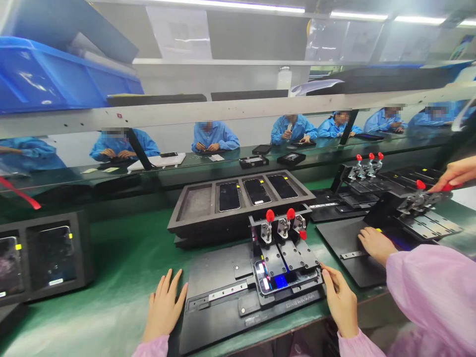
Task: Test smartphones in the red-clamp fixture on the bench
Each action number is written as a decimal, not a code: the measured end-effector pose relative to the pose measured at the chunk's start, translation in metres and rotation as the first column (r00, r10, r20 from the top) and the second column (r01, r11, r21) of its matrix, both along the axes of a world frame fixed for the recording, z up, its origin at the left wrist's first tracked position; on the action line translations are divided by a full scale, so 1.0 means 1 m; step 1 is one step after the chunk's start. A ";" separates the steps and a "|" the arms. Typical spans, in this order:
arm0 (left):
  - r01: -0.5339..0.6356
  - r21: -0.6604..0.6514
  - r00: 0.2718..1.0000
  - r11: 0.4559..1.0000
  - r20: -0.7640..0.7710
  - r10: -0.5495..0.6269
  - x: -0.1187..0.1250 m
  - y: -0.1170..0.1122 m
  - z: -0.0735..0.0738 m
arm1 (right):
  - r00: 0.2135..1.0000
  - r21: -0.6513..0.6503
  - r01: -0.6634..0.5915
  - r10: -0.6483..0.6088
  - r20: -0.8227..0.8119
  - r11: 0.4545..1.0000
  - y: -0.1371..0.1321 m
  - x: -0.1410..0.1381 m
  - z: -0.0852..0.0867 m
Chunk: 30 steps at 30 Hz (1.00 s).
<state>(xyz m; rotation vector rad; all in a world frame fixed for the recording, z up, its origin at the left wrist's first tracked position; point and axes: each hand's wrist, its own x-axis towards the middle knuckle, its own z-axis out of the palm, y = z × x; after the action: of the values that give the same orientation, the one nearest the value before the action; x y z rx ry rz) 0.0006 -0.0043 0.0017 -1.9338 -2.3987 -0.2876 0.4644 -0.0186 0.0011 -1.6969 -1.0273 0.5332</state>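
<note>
The left hand (163, 307) lies open on the green mat (111, 292), fingers spread, holding nothing, just beside the black jig (217, 280). A phone (266, 277) sits in the jig below red toggle clamps (284, 223). The right hand (340, 300) curls against the jig's edge, its grip unclear. Farther right, a co-worker's hand (375, 245) rests on a second jig (351, 243).

We see a phone (273, 278) lying flat in a black clamping fixture (219, 282), its glass showing blue and pink glints. Three black plates (290, 259) overlap its far edge, with three red-handled toggle clamps (284, 225) standing behind them.
</note>
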 end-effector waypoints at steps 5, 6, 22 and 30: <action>0.008 -0.001 1.000 1.000 0.004 -0.008 -0.001 0.000 -0.001 | 1.000 -0.009 0.008 -0.008 0.023 1.000 -0.001 0.000 0.002; 0.008 0.001 1.000 1.000 0.007 -0.008 -0.001 0.000 -0.001 | 1.000 -0.012 0.011 -0.011 0.029 1.000 -0.001 -0.001 0.003; -0.005 0.012 1.000 1.000 0.031 0.005 0.003 -0.005 -0.001 | 0.993 -0.099 0.060 -0.049 0.109 0.993 -0.002 0.000 0.007; -0.001 0.017 0.999 1.000 0.045 0.001 0.004 -0.007 0.001 | 0.987 -0.070 0.059 -0.047 0.153 0.996 -0.002 0.001 0.004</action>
<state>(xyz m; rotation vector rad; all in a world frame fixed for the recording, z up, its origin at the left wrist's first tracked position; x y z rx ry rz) 0.0049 -0.0112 0.0030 -1.9397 -2.4165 -0.3548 0.4652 -0.0203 0.0050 -1.8480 -1.0778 0.4179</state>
